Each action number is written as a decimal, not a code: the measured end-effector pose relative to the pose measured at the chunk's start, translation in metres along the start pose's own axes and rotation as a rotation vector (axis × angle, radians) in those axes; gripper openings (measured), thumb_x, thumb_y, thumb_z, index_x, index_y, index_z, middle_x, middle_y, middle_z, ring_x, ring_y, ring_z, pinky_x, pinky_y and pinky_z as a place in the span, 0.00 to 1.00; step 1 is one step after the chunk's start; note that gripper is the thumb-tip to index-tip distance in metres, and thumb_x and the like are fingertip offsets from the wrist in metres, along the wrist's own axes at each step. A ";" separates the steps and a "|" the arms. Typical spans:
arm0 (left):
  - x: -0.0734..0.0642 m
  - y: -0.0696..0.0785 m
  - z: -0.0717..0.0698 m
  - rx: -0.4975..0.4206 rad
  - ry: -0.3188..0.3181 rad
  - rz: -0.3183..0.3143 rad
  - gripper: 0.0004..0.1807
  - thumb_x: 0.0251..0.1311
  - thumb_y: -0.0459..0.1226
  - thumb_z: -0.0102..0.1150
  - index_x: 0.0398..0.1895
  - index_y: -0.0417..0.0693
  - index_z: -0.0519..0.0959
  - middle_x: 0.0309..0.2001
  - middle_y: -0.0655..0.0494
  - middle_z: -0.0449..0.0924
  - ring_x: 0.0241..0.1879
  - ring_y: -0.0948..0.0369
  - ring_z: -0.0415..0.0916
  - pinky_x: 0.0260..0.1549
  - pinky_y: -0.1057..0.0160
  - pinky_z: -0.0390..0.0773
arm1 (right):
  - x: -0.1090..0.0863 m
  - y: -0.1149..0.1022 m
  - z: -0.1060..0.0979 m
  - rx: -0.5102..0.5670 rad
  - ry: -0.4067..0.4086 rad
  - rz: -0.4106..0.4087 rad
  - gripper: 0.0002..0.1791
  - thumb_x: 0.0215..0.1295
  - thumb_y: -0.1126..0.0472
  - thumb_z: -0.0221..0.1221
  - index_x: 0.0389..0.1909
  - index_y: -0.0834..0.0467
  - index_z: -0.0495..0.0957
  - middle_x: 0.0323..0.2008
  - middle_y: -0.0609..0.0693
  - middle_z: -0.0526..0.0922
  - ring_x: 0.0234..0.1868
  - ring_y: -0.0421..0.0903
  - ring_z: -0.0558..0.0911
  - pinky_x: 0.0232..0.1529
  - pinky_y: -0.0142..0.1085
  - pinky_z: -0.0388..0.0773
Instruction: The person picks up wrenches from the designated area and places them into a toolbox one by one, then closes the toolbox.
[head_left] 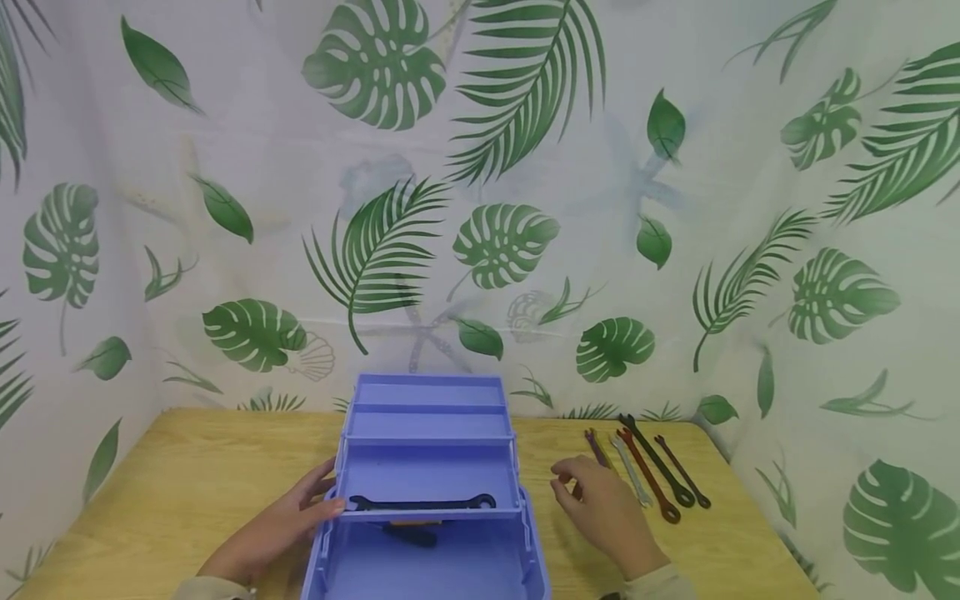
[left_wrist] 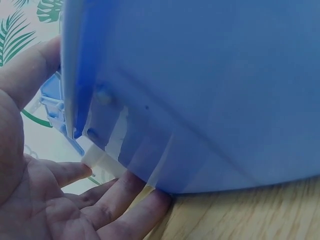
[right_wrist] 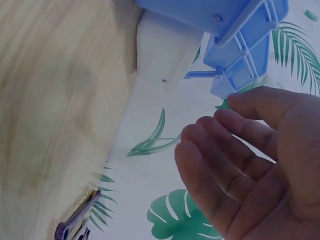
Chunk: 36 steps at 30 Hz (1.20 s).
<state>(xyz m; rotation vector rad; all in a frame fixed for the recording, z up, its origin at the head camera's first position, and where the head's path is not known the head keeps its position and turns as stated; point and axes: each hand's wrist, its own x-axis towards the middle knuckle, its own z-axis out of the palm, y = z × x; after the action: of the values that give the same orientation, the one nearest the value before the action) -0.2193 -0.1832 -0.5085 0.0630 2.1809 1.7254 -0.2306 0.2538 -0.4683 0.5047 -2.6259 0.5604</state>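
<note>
A blue toolbox [head_left: 427, 554] stands with its stepped trays raised. A black combination wrench [head_left: 423, 503] lies along the front of the lowest tray [head_left: 442, 471]. Beneath that tray shows a tool with a dark handle [head_left: 412, 535], partly hidden. At the box's left side my left hand [head_left: 279, 523] has its thumb against the tray corner, and its fairly straight fingers touch the side wall [left_wrist: 200, 100]. My right hand [head_left: 600, 512] hovers right of the box, fingers loosely bent and holding nothing, as the right wrist view also shows. Several combination wrenches [head_left: 651, 475] lie beyond it.
The wooden table [head_left: 225, 467] reaches back to a leaf-print cloth [head_left: 480, 333] hanging behind it and on both sides. The wrenches lie side by side near the table's back right corner, in purple, silver, red and darker colours.
</note>
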 end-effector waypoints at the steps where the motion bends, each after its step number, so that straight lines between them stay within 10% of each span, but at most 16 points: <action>1: 0.000 0.000 0.000 0.002 0.002 -0.001 0.48 0.71 0.55 0.59 0.85 0.54 0.46 0.79 0.32 0.52 0.75 0.32 0.55 0.66 0.33 0.67 | 0.001 0.000 0.000 0.003 -0.005 0.007 0.06 0.62 0.65 0.71 0.38 0.54 0.86 0.31 0.41 0.85 0.24 0.30 0.74 0.27 0.29 0.75; 23: -0.006 0.004 -0.004 0.008 0.017 -0.019 0.49 0.70 0.57 0.59 0.85 0.53 0.45 0.79 0.32 0.51 0.75 0.31 0.54 0.66 0.31 0.66 | 0.002 -0.002 0.001 -0.001 -0.117 0.095 0.03 0.64 0.62 0.70 0.36 0.52 0.86 0.28 0.37 0.84 0.24 0.32 0.76 0.25 0.30 0.74; 36: 0.005 0.005 0.001 0.035 0.099 -0.025 0.46 0.71 0.59 0.56 0.82 0.46 0.55 0.70 0.33 0.69 0.65 0.37 0.72 0.60 0.32 0.73 | -0.005 0.018 0.002 -0.054 -0.202 0.182 0.02 0.65 0.59 0.68 0.33 0.51 0.84 0.31 0.41 0.84 0.34 0.41 0.82 0.34 0.40 0.82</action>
<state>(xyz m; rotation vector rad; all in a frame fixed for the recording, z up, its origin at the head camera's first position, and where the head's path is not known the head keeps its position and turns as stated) -0.2241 -0.1794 -0.5056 -0.0412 2.2727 1.7101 -0.2342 0.2694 -0.4772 0.3217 -2.8920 0.5159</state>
